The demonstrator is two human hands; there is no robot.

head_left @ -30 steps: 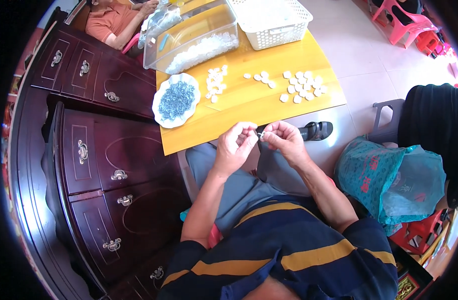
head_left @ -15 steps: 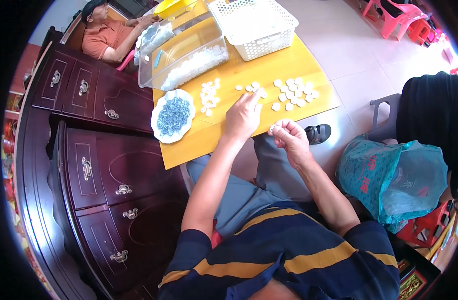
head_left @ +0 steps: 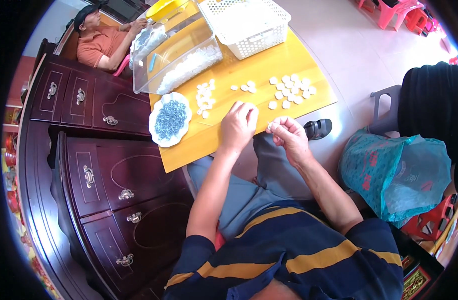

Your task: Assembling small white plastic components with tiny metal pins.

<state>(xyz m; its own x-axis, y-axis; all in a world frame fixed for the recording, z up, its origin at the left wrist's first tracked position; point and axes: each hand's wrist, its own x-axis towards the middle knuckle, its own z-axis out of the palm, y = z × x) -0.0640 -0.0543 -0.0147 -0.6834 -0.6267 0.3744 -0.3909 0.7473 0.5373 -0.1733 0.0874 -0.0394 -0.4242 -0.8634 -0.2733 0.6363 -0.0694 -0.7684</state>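
- Head view: the right hand is closed in a pinch, thumb and forefinger gripping a small whitish piece right by the near edge of the yellow wooden table.
- From where I stand, the relation that counts, I'd judge, is the sideways gap between the hands: the piece lies to the right of the left hand, near but apart from it, and roughly level with it. Its long axis is too small to make out.
- That left hand is bent over the tabletop, back upward, fingers curled; whether they grip anything, I cannot tell.
- Just beyond its knuckles lie four round, off-white discs, closer to it than to the right hand.
- Farther off to its left sits a white, scallop-rimmed dish of bluish-grey slivers; a larger group of off-white discs lies beyond the right hand.
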